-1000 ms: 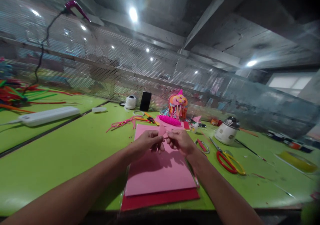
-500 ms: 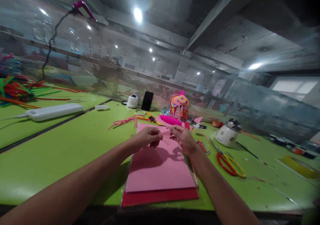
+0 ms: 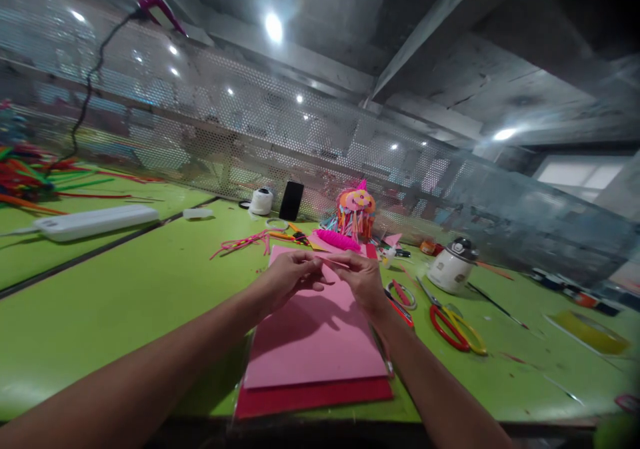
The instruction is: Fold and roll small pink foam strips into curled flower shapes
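Note:
Between both hands, above a stack of sheets, is a small pink piece of paper (image 3: 328,273), mostly covered by the fingers. My left hand (image 3: 295,277) is closed, pinching its left side. From the other side, my right hand (image 3: 361,277) pinches the same piece, the fingertips of both hands close together. Beneath them lies a large pink sheet (image 3: 315,349), with a red sheet (image 3: 315,401) showing under its near edge. Just beyond the hands rests a bright pink ribbed bundle (image 3: 338,240).
Red-and-yellow scissors (image 3: 457,329), a red-handled cutter (image 3: 400,309) and a white jar (image 3: 453,266) are on the right. A phone (image 3: 291,200) and a fringed figure (image 3: 356,212) stand at the back. A power strip (image 3: 97,222) lies left, before a perforated metal screen (image 3: 240,129).
My hands have drawn closer together, and the small pink piece between them now shows less. A red cutter has come into sight beside my right wrist. The view has shifted slightly.

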The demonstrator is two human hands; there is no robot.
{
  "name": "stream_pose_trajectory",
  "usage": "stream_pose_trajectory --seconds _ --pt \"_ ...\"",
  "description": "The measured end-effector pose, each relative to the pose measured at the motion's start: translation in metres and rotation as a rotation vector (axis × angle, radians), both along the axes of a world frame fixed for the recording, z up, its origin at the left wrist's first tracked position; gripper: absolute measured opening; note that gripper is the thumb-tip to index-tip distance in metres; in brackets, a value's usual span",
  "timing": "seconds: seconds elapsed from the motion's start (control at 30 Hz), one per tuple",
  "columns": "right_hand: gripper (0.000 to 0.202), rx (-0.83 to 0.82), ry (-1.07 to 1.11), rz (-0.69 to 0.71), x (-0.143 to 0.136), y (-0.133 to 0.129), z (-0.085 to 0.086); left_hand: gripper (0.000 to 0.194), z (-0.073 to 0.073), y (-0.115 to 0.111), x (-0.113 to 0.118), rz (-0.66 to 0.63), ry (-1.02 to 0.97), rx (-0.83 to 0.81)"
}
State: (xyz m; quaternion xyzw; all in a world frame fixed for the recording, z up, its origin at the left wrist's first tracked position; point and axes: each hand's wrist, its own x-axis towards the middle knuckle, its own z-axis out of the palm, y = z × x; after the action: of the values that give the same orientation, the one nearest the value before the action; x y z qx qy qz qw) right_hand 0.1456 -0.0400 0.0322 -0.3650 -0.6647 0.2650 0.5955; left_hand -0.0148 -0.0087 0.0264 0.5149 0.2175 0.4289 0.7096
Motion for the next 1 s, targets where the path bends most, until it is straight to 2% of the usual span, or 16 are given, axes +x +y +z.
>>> stream_pose_trajectory --seconds 0.23,0.4,0.63,0.87,1.0 --pt "0.015 0.007 -0.027 0.002 0.0022 -0.0030 0.0006 0.009 0.0023 -0.0007 -0.0028 -0.040 -0.040 -0.005" --pt "0.022 0.059 -0.084 0.006 0.0034 -0.0030 0.0001 0.017 0.0026 -0.0018 -0.0022 -0.082 -0.093 -0.030" --pt "0.024 0.137 -0.254 -0.021 0.0061 -0.0038 0.0031 0.021 0.0026 -0.0007 -0.0016 -0.026 0.061 0.006" --pt "0.034 0.156 -0.355 0.060 0.0049 -0.0095 0.0072 0.021 -0.0004 0.0027 -0.0026 0.013 -0.026 -0.017" --pt "0.033 0.131 -0.344 0.068 0.0034 -0.0096 0.0051 0.023 -0.0007 0.0037 -0.0023 0.009 -0.003 0.015"
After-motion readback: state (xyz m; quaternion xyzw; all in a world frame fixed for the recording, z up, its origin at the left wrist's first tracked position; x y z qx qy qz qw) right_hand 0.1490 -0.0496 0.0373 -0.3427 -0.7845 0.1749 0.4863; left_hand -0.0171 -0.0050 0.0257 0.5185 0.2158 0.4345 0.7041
